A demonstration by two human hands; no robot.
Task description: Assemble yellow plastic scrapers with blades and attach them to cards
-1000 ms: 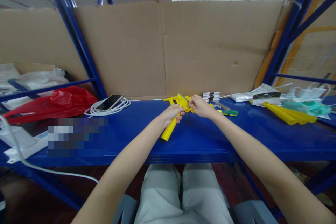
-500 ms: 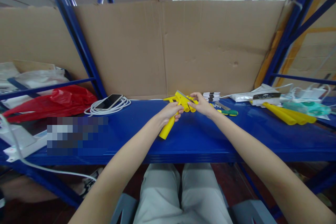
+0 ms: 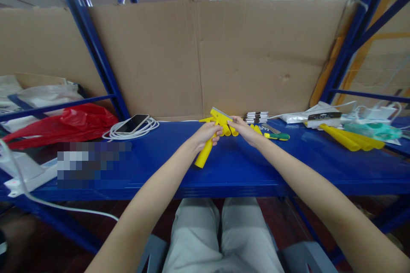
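Note:
My left hand (image 3: pixel 209 134) is wrapped around the handle of a yellow scraper (image 3: pixel 205 153), whose wide head carries a thin metal blade along its upper edge. The head tilts up to the left above the table. At the right end of that head, the fingers of my right hand (image 3: pixel 242 129) pinch the scraper's edge. Behind and below it lie several more yellow scraper parts (image 3: pixel 226 131), partly covered by my hands. Just right of my right hand is a tool with a green and yellow handle (image 3: pixel 279 136), its metal end pointing left.
A stack of small black-and-white packs (image 3: pixel 256 117) stands against the cardboard (image 3: pixel 144 59). Yellow handles (image 3: pixel 352 138) and a teal plastic bag (image 3: pixel 373 131) lie right. A phone (image 3: pixel 133 123) on coiled white cable and a red bag (image 3: pixel 70 123) are left. Blue posts (image 3: pixel 96 47) flank the table.
The scraper's head has turned slightly and shifted a little up and left. My right fingers have slid down from above the blade to the head's right end.

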